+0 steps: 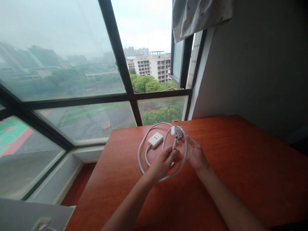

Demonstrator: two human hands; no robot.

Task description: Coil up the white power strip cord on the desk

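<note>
A white extension cord lies in loops on the reddish-brown wooden table. Its small socket block rests flat on the table at the back left of the loops. The white plug stands raised just beyond my fingers. My left hand is closed in a pinch on the cord just below the plug. My right hand is curled round the cord's right-hand loop, fingers by the plug. Both forearms reach in from the bottom edge.
A large dark-framed window runs behind and left of the table, showing buildings and trees. A grey wall stands at the right, with cloth hanging at the top. The table's left edge drops to a white sill.
</note>
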